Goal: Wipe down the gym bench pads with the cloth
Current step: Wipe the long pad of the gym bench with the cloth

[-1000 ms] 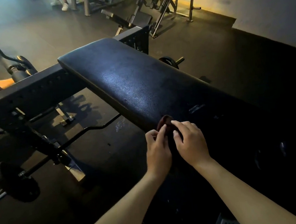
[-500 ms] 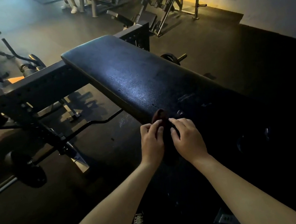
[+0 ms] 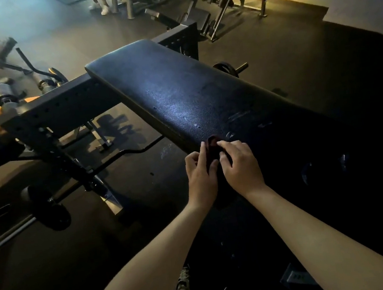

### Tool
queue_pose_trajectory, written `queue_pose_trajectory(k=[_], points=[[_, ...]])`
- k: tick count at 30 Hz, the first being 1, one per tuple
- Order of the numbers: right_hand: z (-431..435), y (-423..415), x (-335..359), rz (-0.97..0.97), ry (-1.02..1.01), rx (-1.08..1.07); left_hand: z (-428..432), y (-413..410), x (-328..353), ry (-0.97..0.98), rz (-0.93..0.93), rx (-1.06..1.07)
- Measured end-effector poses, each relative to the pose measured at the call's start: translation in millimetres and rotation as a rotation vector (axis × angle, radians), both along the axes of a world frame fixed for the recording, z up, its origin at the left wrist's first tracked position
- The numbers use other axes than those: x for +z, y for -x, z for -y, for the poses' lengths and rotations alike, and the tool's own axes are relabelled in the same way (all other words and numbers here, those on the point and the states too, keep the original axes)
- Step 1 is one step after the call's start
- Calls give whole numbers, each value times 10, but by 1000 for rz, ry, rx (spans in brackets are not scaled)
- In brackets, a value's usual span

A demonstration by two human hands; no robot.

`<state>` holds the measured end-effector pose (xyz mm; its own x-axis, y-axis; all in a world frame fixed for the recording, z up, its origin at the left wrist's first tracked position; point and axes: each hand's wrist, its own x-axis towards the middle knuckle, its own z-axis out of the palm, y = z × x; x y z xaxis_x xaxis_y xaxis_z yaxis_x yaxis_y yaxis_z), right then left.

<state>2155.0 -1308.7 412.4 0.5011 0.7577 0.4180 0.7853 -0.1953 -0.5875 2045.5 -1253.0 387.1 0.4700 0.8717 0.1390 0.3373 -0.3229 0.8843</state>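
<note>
A long black bench pad [image 3: 168,88] runs from the upper middle down to the right, its near part in deep shadow. A small dark red cloth [image 3: 212,146] is bunched at the pad's near left edge. My left hand [image 3: 199,177] and my right hand [image 3: 241,165] sit side by side over it, and the fingertips of both pinch the cloth between them. Most of the cloth is hidden under my fingers and in the dark.
A black perforated steel rack beam [image 3: 59,109] crosses left of the pad. A curl bar [image 3: 125,153] and a weight plate [image 3: 51,214] lie on the floor at the left. Another person's legs [image 3: 102,3] stand far back among machines [image 3: 213,3].
My hands and the cloth have kept the same grip at the pad's edge. The view has shifted slightly, so the bench sits a little further right and up.
</note>
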Motion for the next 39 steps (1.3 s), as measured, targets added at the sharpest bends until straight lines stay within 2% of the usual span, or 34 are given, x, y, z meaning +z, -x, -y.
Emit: queue_pose_trajectory(k=[3, 7, 14, 18, 22, 30, 34, 36, 37, 39], points=[[-60, -17, -2, 30, 38, 27, -249, -25, 55, -72, 53, 79], [-98, -15, 9, 58, 59, -12, -583, -106, 86, -33, 32, 195], [-33, 36, -6, 48, 53, -15, -12, -166, 12, -69, 68, 80], [-61, 13, 12, 45, 66, -15, -266, -122, 16, -185, 40, 34], [-88, -6, 8, 35, 71, -31, -721, -115, 90, -34, -5, 232], [-31, 52, 4, 29, 38, -34, -116, -97, -31, -23, 72, 83], [-200, 21, 52, 44, 50, -38, -420, -65, 69, -116, 31, 76], [-351, -8, 76, 29, 60, -23, -760, -121, 197, -76, 10, 137], [-417, -18, 79, 19, 68, -20, -933, -174, 249, -58, -38, 145], [-486, -34, 61, 6, 99, -39, -1174, -299, 329, -84, -263, 108]])
